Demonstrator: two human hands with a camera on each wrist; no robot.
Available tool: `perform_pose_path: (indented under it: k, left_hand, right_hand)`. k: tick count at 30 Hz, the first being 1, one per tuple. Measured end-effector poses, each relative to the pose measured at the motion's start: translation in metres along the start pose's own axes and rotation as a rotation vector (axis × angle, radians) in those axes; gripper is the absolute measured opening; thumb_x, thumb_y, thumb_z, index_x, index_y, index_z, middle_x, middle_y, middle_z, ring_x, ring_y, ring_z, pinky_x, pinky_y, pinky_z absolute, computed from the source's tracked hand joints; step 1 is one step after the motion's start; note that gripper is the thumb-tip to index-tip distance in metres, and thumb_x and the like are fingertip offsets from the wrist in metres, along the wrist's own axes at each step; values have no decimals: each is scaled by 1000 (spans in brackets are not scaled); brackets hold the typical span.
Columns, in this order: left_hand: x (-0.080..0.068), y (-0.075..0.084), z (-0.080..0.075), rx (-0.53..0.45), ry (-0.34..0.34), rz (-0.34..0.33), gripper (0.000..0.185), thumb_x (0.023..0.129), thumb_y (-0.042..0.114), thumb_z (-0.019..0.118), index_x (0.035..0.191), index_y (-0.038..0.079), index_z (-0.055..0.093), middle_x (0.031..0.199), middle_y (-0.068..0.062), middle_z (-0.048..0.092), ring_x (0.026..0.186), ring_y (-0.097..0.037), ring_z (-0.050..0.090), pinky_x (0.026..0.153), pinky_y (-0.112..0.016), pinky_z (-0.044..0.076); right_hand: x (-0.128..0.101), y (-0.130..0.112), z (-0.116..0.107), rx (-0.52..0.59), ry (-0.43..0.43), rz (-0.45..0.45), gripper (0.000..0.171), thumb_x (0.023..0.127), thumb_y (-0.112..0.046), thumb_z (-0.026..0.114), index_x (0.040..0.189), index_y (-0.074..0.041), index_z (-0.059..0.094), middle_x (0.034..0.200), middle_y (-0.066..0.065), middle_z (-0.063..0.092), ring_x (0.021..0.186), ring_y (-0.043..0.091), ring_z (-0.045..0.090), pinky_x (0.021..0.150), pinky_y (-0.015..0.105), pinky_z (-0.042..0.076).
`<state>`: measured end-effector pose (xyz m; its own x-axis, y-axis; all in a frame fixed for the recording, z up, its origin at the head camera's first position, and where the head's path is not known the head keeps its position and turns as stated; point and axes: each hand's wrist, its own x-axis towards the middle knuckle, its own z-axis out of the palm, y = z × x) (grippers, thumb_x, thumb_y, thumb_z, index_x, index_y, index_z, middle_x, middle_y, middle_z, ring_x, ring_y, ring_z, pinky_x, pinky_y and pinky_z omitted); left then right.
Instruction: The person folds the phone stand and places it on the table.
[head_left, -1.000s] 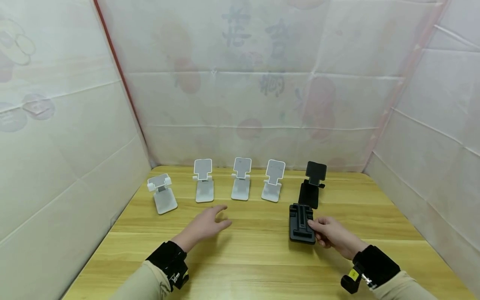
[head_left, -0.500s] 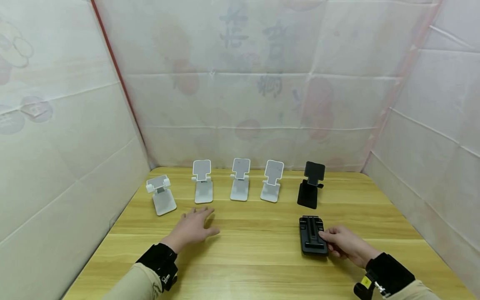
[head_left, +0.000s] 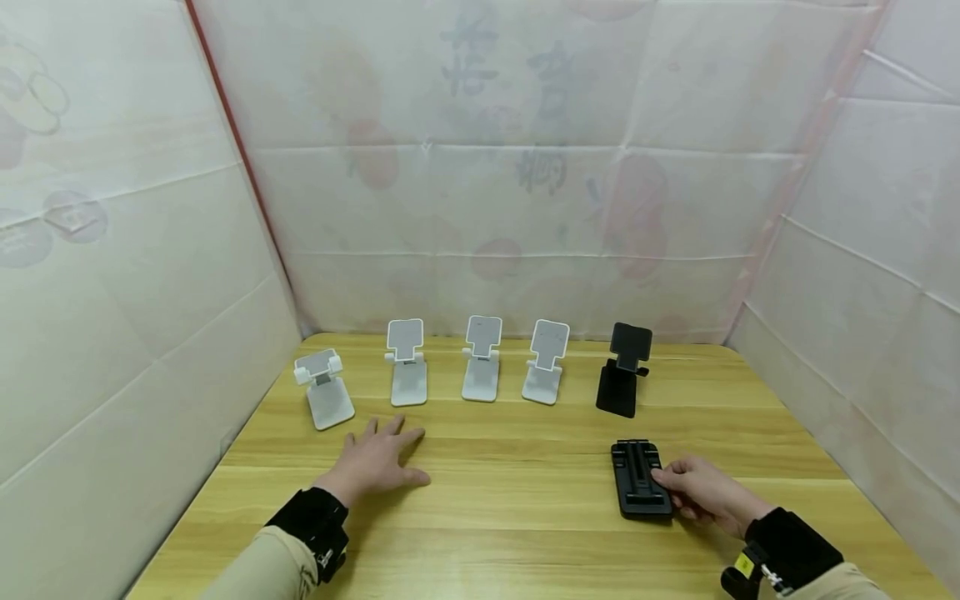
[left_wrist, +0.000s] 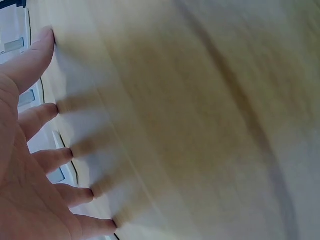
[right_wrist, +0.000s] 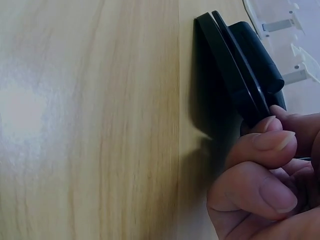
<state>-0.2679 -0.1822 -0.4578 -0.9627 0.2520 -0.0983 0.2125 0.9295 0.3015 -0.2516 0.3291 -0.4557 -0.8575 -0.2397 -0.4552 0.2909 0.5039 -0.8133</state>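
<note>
A staged recording booth is showing here, not a lived-in room. White sheeting with faint printed patterns is enclosing a wooden table on three sides. Five unfolded phone stands are standing in a neat row along the back, laid out as sample items.

Wooden table bearing phone stands

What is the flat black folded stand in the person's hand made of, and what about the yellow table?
The flat black folded phone stand that the right hand grips looks like hard plastic: smooth moulded edges and a dull sheen. The yellow table looks like wood or a wood-look laminate: it shows grain lines and a slightly glossy glare.
</note>
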Motion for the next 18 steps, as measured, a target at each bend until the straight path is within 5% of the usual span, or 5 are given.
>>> perform_pose_path:
  k: [18]
  left_hand:
    - [2,-1,0,39,-12,-3,86,80,68,74,150,23,55,162,-20,35,142,-63,26,104,-88,21]
  right_hand:
    - [-3,-7,-2,-195,66,89,41,108,-26,52,70,-10,59,57,1,52,45,9,33,43,21,28]
